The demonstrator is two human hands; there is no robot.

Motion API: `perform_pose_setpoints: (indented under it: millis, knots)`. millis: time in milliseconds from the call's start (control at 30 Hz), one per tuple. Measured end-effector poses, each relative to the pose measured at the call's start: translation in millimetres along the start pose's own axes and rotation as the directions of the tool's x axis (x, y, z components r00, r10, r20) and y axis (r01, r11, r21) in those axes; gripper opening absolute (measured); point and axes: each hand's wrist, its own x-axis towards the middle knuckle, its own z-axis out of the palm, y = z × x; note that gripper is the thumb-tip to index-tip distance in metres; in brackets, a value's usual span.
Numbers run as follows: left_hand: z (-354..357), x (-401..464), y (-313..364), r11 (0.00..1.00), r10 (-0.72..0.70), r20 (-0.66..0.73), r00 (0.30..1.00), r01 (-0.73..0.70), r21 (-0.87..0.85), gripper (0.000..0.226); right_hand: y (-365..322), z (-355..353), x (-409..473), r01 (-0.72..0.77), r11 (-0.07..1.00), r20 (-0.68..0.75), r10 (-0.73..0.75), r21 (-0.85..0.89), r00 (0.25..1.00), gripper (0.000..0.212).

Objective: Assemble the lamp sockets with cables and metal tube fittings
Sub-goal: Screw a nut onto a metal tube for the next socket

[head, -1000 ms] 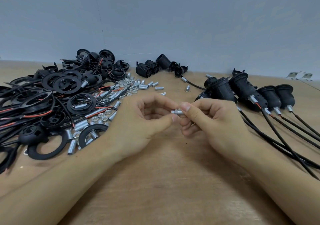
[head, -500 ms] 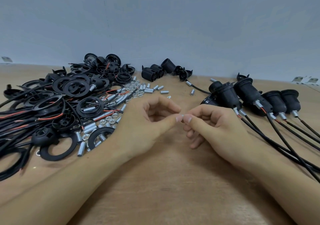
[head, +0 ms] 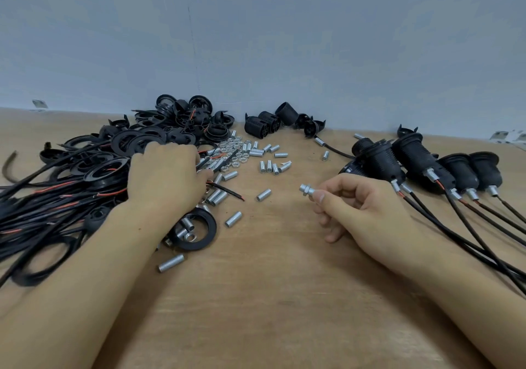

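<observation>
Pinching a threaded metal tube fitting between thumb and forefinger, the right hand hovers low over the worktop, its other fingers curled under. A nut sits on the fitting near its free end, which points left.

The left hand lies palm-down on the edge of the parts pile, fingers bent down among black cables with red conductors and loose tubes — whether it grips anything cannot be told, since the fingertips are hidden.

Just below the left wrist lies a black ring with a few short tubes inside it. More loose tubes are scattered between the two hands, and a cluster of hex nuts lies beyond the left fingers.

To the left and rear – a heap of black rings and socket caps tangled with the cables. At the rear centre, against the wall, stand several bare socket bodies.

On the right, a row of assembled sockets lies on its side, each with a metal tube at its near end and a black cable running toward the lower right edge.
</observation>
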Motion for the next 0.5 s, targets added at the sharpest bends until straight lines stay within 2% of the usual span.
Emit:
perform_pose_setpoints:
  millis: [100,233,300,400,500]
  knots:
    - [4,0,6,0.998,0.049,-0.058,0.997,-0.050,-0.023,0.016,0,-2,-1,0.009,1.000,-0.012,-0.009,-0.002,1.000,0.013]
    - [4,1,4,0.996,0.052,-0.077,0.996,-0.057,-0.064,0.016,1,-4,-2,0.021,1.000,-0.025,-0.021,-0.006,0.999,0.013]
    - [2,0,4,0.985,0.074,-0.142,0.987,-0.095,-0.144,0.021,1,-5,-1,0.036,0.999,-0.023,-0.037,-0.028,0.999,0.012]
    - [-2,5,23,0.937,0.215,-0.235,0.948,-0.268,-0.223,0.017,1,-5,0,0.049,0.995,-0.014,-0.050,-0.089,0.999,0.014]
    - [3,31,69,0.863,0.414,-0.096,0.905,-0.424,-0.274,0.020,2,-3,0,0.053,0.994,-0.004,-0.054,-0.097,0.999,0.016]
